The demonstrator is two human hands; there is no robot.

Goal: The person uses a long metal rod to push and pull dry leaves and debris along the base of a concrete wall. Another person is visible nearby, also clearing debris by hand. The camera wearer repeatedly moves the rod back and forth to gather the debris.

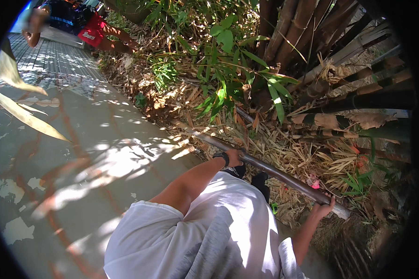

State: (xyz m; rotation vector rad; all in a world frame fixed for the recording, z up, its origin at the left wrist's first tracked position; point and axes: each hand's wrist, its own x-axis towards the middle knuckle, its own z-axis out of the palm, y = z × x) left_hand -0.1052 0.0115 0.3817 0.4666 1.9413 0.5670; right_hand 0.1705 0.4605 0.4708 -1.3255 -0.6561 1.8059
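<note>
A long, dark brown pole (284, 177) lies slantwise in front of my body, running from the upper left down to the lower right. My left hand (234, 158), with a dark band at its wrist, is closed around the pole's middle stretch. Near the pale lower-right end, my right hand (325, 209) grips the same pole, fingers wrapped over it. The far upper-left end blends into dry leaves and sunlit ground, so its tip is hard to make out. Whether the pole is bamboo I cannot tell.
Thick bamboo stems (288, 32) crowd the upper right, several leaning outward. Green leaves (223, 93) hang ahead, above dry leaf litter (284, 153). A grey-green wall (79, 153) with peeling paint runs along the left. Another person in red shorts (93, 31) is at the upper left.
</note>
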